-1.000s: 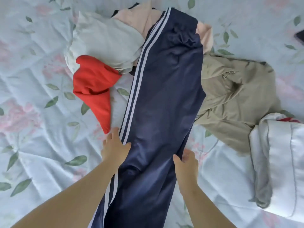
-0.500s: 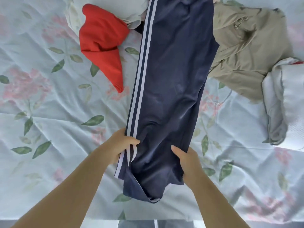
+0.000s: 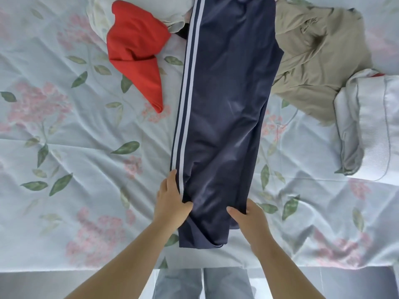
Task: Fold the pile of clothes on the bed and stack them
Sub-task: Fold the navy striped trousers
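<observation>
A: Track pants (image 3: 224, 126), where?
B: Flat, lengthwise on the bed (image 3: 64, 147). Near end by the bed's edge, far end between red garment (image 3: 136, 50) and khaki garment (image 3: 319, 61).
A: Grip?
B: Left hand (image 3: 170, 203) pinches the striped edge, right hand (image 3: 250, 221) the plain edge, thumbs on top.
A: Handling?
B: Looks light, limp and slick, so it probably slides. Hold both side edges.

The navy trousers (image 3: 226, 104) slid down the frame toward the bed's (image 3: 64, 147) near edge, and their hem came into view at lower centre. The left hand (image 3: 170, 203) and right hand (image 3: 250, 221) moved down with them, gripping either side. The red garment (image 3: 136, 46) shifted to the top of the frame.
</observation>
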The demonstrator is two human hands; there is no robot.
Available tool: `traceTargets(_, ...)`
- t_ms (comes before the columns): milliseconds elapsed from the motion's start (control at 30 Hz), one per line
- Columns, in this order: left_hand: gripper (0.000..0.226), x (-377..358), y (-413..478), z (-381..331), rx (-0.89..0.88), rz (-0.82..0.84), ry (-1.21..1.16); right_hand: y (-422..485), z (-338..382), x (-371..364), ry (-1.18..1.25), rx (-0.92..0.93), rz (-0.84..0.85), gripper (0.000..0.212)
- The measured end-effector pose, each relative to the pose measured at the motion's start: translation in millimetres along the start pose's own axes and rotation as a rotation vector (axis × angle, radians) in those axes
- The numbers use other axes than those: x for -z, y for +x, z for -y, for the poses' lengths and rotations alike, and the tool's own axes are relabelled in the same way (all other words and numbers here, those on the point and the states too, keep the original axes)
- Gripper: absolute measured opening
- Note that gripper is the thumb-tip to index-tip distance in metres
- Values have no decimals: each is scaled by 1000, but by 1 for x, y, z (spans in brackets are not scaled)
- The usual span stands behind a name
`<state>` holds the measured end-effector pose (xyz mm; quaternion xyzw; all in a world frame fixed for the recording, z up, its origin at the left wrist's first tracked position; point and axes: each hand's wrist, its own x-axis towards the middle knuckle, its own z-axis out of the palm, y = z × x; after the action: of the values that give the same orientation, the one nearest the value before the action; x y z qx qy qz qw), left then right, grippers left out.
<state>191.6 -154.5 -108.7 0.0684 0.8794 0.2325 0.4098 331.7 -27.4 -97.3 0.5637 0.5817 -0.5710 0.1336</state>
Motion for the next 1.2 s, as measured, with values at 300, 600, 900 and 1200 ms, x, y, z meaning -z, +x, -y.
traceTargets(300, 12, 49, 7, -23, 325, 279, -917, 4, 31, 33, 732, -96, -25, 25)
traceTargets(600, 36, 15, -8, -23, 247, 187, -412, 1, 9, 15, 174, -99, 296, 30)
traceTargets(900, 28, 65, 31, -75, 34, 96, -942, 26, 95, 58, 810, 358, 339, 36)
traceTargets(1200, 71, 30, 48, -75, -261, -129, -173, 54, 76, 33, -326, 230, 5, 64)
